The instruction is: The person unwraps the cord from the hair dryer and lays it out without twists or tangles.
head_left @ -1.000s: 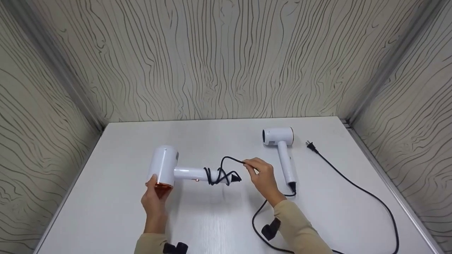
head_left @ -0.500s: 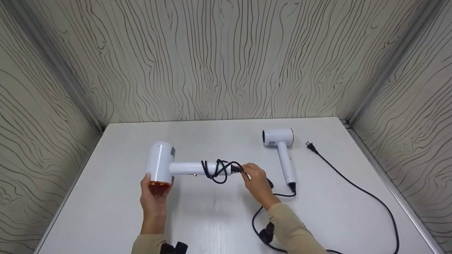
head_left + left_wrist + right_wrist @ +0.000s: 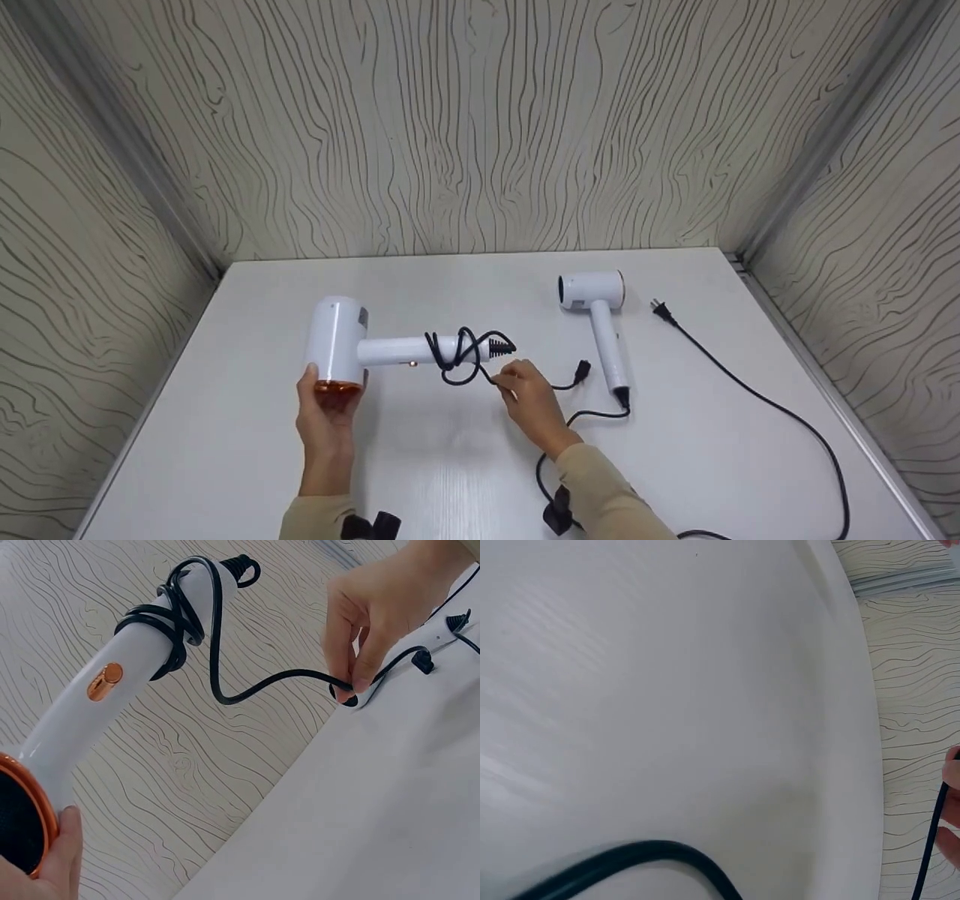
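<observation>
left hand (image 3: 324,439) grips the head end of a white hair dryer (image 3: 334,341); right hand (image 3: 536,409) pinches a black cord (image 3: 216,637) between thumb and fingers. from my remote seat i read the head view as a clock: the held dryer is raised over the white table (image 3: 420,457) at 8 o'clock, its handle (image 3: 397,351) pointing toward 3, and the right hand sits at 5. i see the cord looped several times round the handle near its far end, then drooping to the pinch; past the fingers it reaches a black plug (image 3: 582,371) at 2 o'clock from that hand. left wrist view gives me an orange switch (image 3: 105,682) on the handle. a second hair dryer (image 3: 591,291) lies on the table at 4 o'clock. beyond it, a black lead (image 3: 780,409) curves up to a two-pronged plug (image 3: 663,312) between 3 and 4. wood-grain walls (image 3: 480,135) stand toward 9, 12 and 3.
</observation>
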Demonstrator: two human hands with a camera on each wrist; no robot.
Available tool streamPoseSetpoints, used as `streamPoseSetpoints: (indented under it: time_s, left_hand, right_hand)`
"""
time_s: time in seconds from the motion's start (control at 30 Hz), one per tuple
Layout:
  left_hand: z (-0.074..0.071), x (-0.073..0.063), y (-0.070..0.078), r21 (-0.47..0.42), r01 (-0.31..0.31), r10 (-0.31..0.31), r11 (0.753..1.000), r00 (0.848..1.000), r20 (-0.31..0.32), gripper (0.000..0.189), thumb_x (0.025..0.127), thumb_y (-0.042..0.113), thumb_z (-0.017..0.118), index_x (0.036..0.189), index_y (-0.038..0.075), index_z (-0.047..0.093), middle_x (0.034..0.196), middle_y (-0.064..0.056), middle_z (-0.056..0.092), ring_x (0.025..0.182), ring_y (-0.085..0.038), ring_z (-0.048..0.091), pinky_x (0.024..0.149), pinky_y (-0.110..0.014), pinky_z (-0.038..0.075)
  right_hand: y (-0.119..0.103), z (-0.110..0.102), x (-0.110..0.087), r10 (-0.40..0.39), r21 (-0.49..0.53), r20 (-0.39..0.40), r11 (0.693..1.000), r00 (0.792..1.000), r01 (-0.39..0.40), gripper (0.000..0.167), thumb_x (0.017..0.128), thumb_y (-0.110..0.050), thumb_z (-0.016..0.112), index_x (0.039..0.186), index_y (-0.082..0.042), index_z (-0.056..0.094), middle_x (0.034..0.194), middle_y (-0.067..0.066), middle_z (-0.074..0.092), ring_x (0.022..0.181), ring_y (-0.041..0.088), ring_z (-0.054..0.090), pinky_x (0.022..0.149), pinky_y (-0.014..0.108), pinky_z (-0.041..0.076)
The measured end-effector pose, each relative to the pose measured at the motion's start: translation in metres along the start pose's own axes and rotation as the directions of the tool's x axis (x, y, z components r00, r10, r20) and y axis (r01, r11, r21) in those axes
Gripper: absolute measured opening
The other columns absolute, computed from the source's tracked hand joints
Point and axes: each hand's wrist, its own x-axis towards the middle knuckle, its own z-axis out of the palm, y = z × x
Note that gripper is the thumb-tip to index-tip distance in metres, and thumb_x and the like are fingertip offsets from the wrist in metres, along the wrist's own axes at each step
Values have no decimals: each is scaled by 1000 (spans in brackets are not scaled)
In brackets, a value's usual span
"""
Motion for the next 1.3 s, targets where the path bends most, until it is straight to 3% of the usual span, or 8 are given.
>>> streamPoseSetpoints:
  time_s: [0.13,0.47,0.7,0.97,1.13,1.3]
  left_hand:
    - [2,0,1,-27,8,-8,1000,1000,-2,60,97,55,40,146,26,20,130,7,41,116,-13,50,96,-20,54]
    - [7,-2,0,-65,-20,21,998,1000,16,57,98,52,38,145,24,21,129,5,42,113,-11,51,97,-22,54]
    - [5,-2,-2,-62,-17,18,998,1000,17,56,99,52,38,145,25,21,130,5,41,116,-13,50,101,-25,52]
    - [9,-2,5,-147,13,-14,989,1000,-7,59,97,55,41,145,27,22,130,6,41,121,-14,46,100,-24,53]
    - [12,-1,8,-193,18,-20,981,1000,-11,57,97,54,40,144,27,22,129,5,41,120,-13,46,97,-24,54]
    - [13,-2,6,-203,31,-34,979,999,-13,57,97,52,42,144,28,21,130,6,41,122,-14,45,98,-24,54]
  right_hand:
    - [-3,5,-4,24,-40,3,999,1000,-24,11,76,1,76,84,-7,75,83,0,62,79,14,59,69,23,54]
    - [-10,11,-13,191,34,141,980,971,-197,7,77,3,69,81,-3,71,84,4,67,77,17,68,67,25,58]
    - [-6,14,-17,105,84,196,989,975,-123,8,75,4,67,79,-3,68,82,3,65,76,16,68,67,22,58]
    - [3,9,-19,56,73,338,994,939,-85,6,79,1,65,82,-3,66,84,3,65,80,18,67,71,23,58]
    - [11,3,-14,73,32,373,995,925,-92,5,83,1,64,85,-4,65,84,4,66,81,17,67,71,25,58]
    - [24,-1,-10,168,-25,348,985,922,-170,7,84,1,62,83,-4,66,81,6,66,79,20,64,71,31,56]
